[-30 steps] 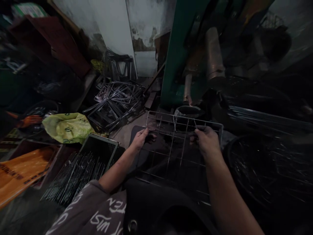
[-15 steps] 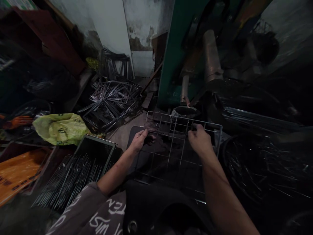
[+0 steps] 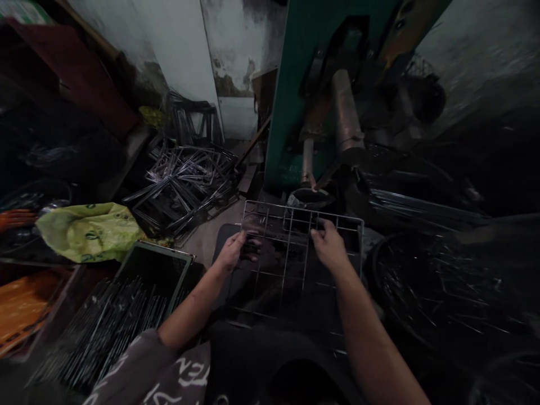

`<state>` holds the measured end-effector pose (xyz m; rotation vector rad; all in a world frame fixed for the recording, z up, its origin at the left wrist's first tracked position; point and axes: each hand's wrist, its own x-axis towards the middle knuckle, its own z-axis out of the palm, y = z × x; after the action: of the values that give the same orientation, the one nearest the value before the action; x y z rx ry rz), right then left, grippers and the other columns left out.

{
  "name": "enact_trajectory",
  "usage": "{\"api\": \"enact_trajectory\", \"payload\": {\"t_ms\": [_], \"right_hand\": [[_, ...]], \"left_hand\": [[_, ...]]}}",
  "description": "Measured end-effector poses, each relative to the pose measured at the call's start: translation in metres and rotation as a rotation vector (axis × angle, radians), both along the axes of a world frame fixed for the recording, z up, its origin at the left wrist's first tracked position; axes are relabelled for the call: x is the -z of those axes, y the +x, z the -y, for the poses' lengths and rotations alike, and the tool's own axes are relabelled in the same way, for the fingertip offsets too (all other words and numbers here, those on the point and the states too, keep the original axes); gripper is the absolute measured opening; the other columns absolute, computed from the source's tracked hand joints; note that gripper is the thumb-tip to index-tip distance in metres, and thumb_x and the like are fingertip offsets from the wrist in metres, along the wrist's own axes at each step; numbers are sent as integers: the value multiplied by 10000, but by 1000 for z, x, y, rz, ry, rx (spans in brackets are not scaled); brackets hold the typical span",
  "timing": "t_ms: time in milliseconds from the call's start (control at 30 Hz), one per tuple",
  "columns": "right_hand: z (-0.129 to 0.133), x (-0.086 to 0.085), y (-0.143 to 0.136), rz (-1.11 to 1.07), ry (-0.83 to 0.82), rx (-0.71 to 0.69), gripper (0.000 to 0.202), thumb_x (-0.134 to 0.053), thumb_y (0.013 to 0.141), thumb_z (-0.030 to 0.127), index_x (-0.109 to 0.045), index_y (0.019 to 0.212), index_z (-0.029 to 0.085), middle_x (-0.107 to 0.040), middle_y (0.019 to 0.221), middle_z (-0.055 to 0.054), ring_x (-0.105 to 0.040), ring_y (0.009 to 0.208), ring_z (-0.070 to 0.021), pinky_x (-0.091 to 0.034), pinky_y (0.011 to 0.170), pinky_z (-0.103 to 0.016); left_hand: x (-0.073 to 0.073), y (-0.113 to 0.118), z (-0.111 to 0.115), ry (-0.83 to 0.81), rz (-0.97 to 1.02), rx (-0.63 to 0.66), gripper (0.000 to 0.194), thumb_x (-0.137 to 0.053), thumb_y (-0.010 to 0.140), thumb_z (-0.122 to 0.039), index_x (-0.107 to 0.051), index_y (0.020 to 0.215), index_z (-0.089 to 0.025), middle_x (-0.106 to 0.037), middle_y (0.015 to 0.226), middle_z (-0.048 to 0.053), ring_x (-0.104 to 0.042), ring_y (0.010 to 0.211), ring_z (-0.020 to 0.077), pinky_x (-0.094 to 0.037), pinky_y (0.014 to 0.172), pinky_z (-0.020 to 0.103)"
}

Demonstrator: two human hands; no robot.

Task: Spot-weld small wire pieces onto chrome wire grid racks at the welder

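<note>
A rectangular wire rack with a thin metal frame and crossing rods is tilted in front of my body. My left hand is at its left side, thumb on the near face and fingers behind the wires, closed on it. On the right part, my right hand grips a wire close to the upper edge. Just beyond the rack's top edge stand the copper-coloured electrodes of a green machine. Dimness hides much of the rack's lower part.
A heap of wire frames lies on the floor ahead left. Nearer are a yellow-green bag and a crate of metal rods. To the right, a dark round tub holds wire pieces. Another person's orange-gloved hand shows at far left.
The view has shifted slightly, so the rack and both hands appear a little lower and further left. Both hands keep their hold on the rack.
</note>
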<state>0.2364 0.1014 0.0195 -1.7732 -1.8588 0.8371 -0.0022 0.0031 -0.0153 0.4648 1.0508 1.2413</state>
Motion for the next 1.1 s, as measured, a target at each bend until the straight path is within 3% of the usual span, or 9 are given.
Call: {"api": "enact_trajectory", "payload": {"t_ms": [167, 433, 933, 1100], "right_hand": [[5, 0, -3, 58, 87, 38, 471, -392, 808, 343, -509, 1203, 115, -649, 832, -111, -610, 765, -256, -445, 702, -349], [9, -11, -12, 159, 94, 35, 476, -324, 861, 323, -459, 1248, 81, -644, 851, -131, -613, 761, -274, -431, 681, -354], [-13, -18, -19, 210, 117, 13, 414, -353, 891, 251, -453, 1261, 92, -641, 841, -125, -605, 746, -245, -417, 683, -318], [-22, -16, -19, 248, 123, 1, 407, -366, 898, 244, -459, 1268, 100, -641, 830, -115, -597, 725, -224, -416, 680, -301]], "left_hand": [[3, 0, 1, 13, -5, -1, 578, -624, 738, -586, -585, 1074, -117, -681, 1002, 164, -690, 692, 212, -514, 443, 235], [0, -3, 1, 51, 9, -15, 573, -625, 745, -569, -587, 1082, -107, -690, 979, 167, -688, 659, 202, -480, 396, 211], [-12, -6, -18, 58, -8, -54, 561, -637, 750, -543, -596, 1078, -89, -696, 970, 177, -694, 659, 215, -441, 366, 186], [-10, -4, -25, 37, 8, -56, 496, -591, 811, -491, -598, 1087, -79, -691, 996, 187, -696, 662, 203, -433, 368, 180]]}}
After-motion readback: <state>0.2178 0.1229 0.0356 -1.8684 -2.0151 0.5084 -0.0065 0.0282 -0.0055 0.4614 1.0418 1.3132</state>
